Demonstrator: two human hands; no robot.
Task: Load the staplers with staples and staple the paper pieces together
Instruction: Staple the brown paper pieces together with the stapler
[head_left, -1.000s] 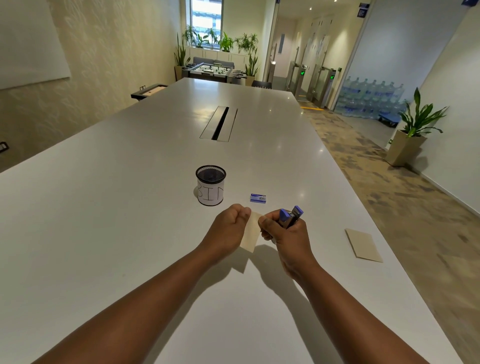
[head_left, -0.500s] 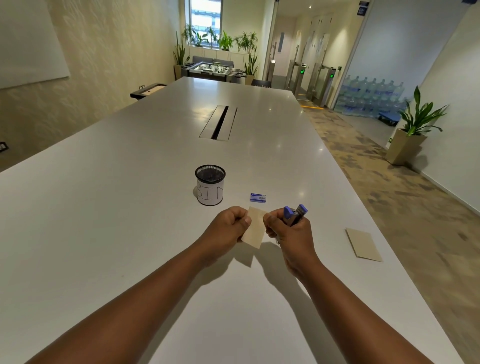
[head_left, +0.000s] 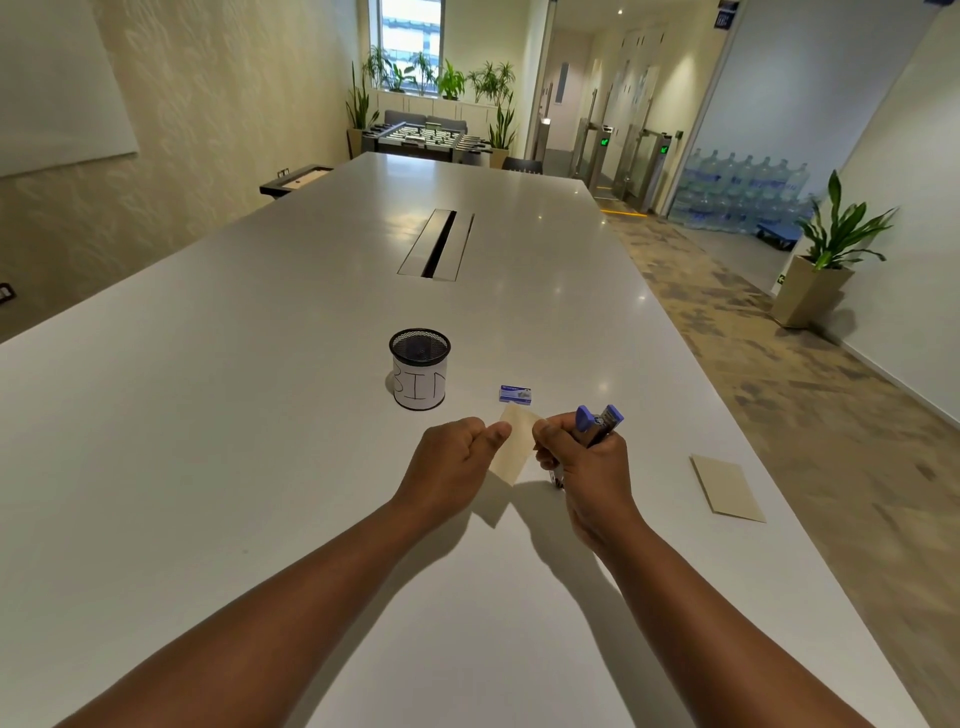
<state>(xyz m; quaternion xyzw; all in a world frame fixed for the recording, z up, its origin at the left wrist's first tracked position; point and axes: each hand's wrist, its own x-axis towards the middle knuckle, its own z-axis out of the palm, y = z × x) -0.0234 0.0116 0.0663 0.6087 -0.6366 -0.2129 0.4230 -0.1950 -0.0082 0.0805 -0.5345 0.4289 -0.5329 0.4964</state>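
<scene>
The left hand (head_left: 451, 460) pinches the paper piece (head_left: 511, 441); the right hand (head_left: 587, 462) grips the stapler (head_left: 597, 425). Slide the paper's right edge into the stapler mouth, hold it flat, then squeeze hard.

The tan paper piece (head_left: 511, 448) stands differently between the hands than it did a second ago. Then it hung low, below the left hand's (head_left: 451, 467) knuckles, with its top edge hidden behind the two fists. Now it has come up and tipped away from the person, so its top corner shows above the left thumb and beside the right hand's (head_left: 589, 467) forefinger (the lower corner points down toward the table). The left thumb now lies flatter along the paper's near edge. The right hand has drawn slightly apart from the left, and the blue-tipped stapler (head_left: 597, 425) in it leans a little further to the right.
</scene>
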